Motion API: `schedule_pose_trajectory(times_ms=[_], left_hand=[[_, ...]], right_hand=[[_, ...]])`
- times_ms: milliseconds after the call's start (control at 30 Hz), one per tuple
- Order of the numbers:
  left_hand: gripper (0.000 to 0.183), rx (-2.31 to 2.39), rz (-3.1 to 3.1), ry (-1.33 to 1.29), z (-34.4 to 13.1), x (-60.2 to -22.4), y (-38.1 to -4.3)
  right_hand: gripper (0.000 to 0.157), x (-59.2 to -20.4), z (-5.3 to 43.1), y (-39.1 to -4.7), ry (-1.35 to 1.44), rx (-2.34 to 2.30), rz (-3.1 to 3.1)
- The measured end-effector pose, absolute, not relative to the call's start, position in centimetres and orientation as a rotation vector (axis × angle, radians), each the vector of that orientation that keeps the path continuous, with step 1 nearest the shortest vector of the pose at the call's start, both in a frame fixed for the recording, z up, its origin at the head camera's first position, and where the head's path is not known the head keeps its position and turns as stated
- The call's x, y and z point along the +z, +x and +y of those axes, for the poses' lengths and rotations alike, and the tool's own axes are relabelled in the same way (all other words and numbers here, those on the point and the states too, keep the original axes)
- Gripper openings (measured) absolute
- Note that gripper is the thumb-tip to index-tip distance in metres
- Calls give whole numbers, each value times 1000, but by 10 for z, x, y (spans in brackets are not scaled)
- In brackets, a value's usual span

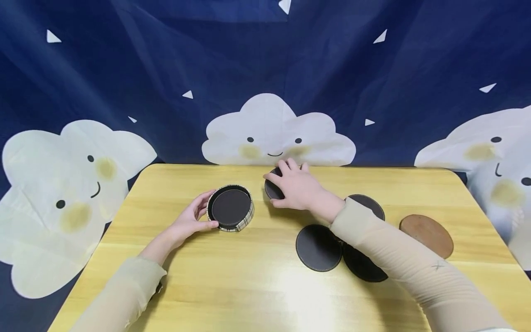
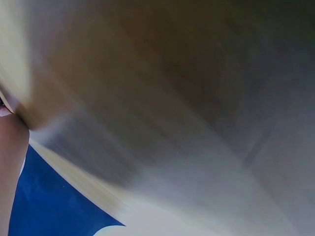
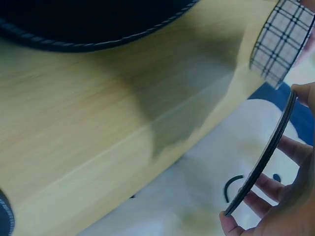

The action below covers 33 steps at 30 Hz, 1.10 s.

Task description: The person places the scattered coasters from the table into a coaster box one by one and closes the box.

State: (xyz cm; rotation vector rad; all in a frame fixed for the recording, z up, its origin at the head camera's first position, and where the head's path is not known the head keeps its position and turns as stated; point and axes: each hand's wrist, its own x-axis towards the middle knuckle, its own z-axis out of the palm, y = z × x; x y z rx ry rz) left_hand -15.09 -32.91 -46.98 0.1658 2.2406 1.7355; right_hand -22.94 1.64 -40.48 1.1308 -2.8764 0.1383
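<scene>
At the left, my left hand (image 1: pixel 188 221) grips a round plaid-sided coaster holder (image 1: pixel 247 216), thumb at its near edge and fingers round the far side. A dark round coaster (image 1: pixel 231 207) lies inside it. My right hand (image 1: pixel 296 186), to the right of the holder, holds another black coaster (image 1: pixel 272 190). In the right wrist view this coaster (image 3: pixel 263 160) stands on edge, pinched by its rim between thumb and fingers, apart from the plaid wall. Blur fills most of the left wrist view.
Under and beside the right forearm lie more black coasters, one nearer (image 1: pixel 318 248), one partly covered (image 1: pixel 365 265) and one farther back (image 1: pixel 369 203). A brown disc (image 1: pixel 427 236) lies at the right. Behind the wooden table (image 1: pixel 232 286) hangs a blue cloud-patterned cloth (image 1: pixel 249 55).
</scene>
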Motion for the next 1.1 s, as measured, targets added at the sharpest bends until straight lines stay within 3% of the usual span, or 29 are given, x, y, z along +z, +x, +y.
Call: schedule_pose_trajectory(times_ms=[1100], left_hand=[[97, 1756, 2227, 200, -330, -473, -150]], right_hand=[[72, -408, -63, -206, 1383, 141, -2756]])
